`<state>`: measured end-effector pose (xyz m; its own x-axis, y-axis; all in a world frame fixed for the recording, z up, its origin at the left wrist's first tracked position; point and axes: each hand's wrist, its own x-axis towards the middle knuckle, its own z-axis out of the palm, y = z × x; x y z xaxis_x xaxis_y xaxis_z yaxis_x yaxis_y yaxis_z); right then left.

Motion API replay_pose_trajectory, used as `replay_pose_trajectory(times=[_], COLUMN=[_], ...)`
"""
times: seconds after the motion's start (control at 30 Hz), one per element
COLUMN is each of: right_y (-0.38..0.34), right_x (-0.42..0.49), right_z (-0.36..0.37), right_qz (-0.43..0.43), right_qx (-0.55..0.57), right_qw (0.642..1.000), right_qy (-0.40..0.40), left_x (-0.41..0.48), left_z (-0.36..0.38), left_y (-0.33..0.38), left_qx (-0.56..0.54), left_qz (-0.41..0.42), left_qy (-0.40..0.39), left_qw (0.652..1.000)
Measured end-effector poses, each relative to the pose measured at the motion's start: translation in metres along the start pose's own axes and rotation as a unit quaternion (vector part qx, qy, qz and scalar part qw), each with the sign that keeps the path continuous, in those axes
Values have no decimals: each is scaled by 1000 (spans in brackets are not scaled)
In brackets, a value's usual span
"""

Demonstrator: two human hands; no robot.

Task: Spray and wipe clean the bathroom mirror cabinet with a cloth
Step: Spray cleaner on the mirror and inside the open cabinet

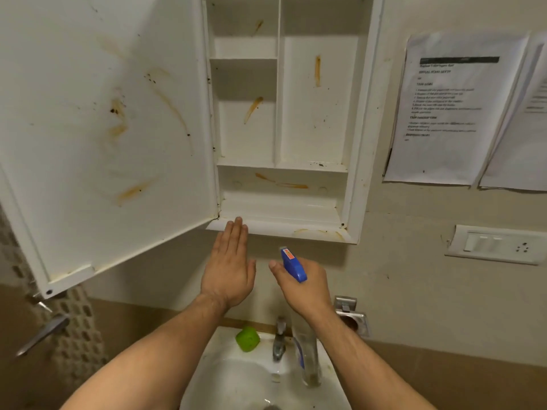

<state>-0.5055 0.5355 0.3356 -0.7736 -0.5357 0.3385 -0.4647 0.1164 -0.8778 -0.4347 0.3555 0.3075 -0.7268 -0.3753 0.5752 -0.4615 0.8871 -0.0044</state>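
Spray step, I judged. My right hand (305,287) gripped the spray bottle (291,263) just below the open, stained cabinet (359,143). My left hand (229,270) was flat, fingertips at its bottom edge. Next called for aiming the nozzle up at the streaks. Neither hand held a cloth.

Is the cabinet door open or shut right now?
Open. The cabinet door is swung out to the left, so its stained inner face and the shelves inside the cabinet show.

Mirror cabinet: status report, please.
Left hand open, flat, at white cabinet rim. Right hand grips blue-headed clear spray bottle. Orange stains unwiped; no cloth in hand.
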Motion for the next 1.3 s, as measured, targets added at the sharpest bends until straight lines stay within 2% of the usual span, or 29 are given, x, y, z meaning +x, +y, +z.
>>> replay_pose_trajectory(times=[0.13,0.2,0.33,0.4,0.53,0.83,0.9,1.1,1.3], right_y=[-27,-38,-49,-52,-44,-23,-38,-133,-202], right_x=[8,16,38,51,62,54,56,88,126], right_z=[22,27,6,-10,-37,-68,-70,-91,-110], right_qz=[-15,-1,1,-13,17,76,56,-94,-87], right_qx=[-16,-46,-53,-90,-173,-119,-131,-87,-75], right_qw=[998,998,997,993,979,978,977,978,978], right_qy=[-55,-33,62,79,108,153,162,166,177], left_x=[-14,-10,10,23,48,83,95,146,187], left_z=[-4,-9,-21,-27,-37,-50,-58,-98,-145], left_y=[-21,-26,-22,-15,1,31,33,35,43], left_qx=[-20,-18,-16,-15,-25,-61,-67,-50,-38], left_qz=[-25,-23,2,14,46,78,78,87,76], left_qy=[-3,-1,15,32,47,78,99,159,213], left_qw=[999,1000,1000,999,997,992,990,982,973])
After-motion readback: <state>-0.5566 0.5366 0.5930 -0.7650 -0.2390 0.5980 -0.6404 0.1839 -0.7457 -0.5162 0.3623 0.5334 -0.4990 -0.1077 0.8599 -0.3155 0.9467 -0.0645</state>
